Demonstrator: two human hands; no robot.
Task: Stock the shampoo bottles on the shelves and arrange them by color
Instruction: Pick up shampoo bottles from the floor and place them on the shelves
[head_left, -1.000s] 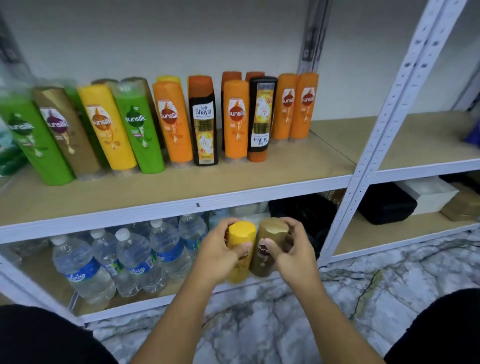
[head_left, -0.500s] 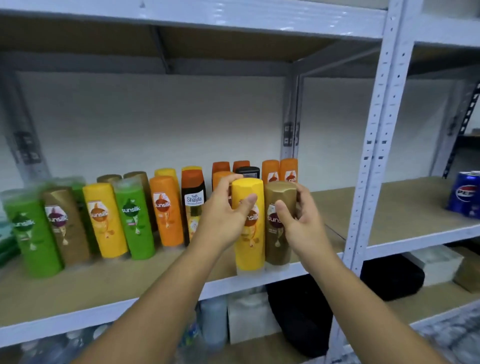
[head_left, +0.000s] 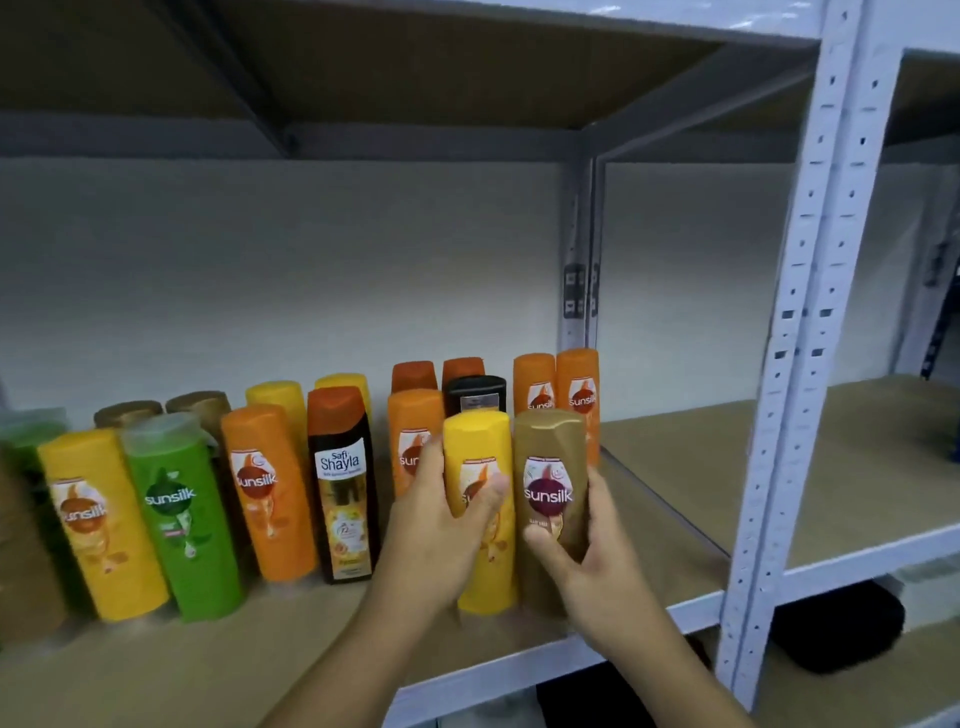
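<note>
Yellow plastic marks the shampoo bottle (head_left: 478, 452) that the left hand (head_left: 436, 535) holds upright in the head view, with the thumb curled across its front label and the fingers wrapped behind it. Touching its right side stands a gold-brown plastic Sunsilk bottle (head_left: 550, 447), which the right hand (head_left: 597, 566) grips low down, thumb on the front below the label and fingers round the right side. Both bottles reach down to the wooden shelf board (head_left: 675, 467) close to its white metal front edge, towards the board's right end; whether they bear on the board I cannot tell. Behind them stand an orange bottle (head_left: 413, 421), partly hidden by the left hand, a black-topped bottle (head_left: 475, 395) and, at the back right, two more orange Sunsilk bottles (head_left: 577, 384) side by side. To the left along the board runs a mixed row: a black Safi Shayla bottle with a rust-orange top (head_left: 343, 483), an orange Sunsilk bottle (head_left: 267, 488), a green Sunsilk bottle (head_left: 182, 519) and a yellow Sunsilk bottle (head_left: 98, 525), with gold-topped and yellow bottles behind them. A white perforated metal post (head_left: 810, 312) rises at the board's right front corner, and a black soft bag (head_left: 836, 629) lies on the lower shelf beyond it.
</note>
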